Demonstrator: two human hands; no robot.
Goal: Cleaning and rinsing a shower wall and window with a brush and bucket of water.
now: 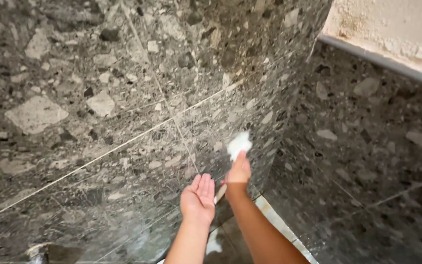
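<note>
Partly, right hand hides white wad.

My left hand is raised flat, palm open, fingers together pointing up and away. My right hand reaches farther, just right of it, its grip pinched closed, forearm stretched out.

Dark grey speckled tile wall, crossed by thin pale grout lines that meet just left of centre. A second tiled wall of the same stone joins it at an inside corner on the right. Above this runs a grey ledge, topped by rough cream plaster. A pale floor strip lies at the base.
</note>
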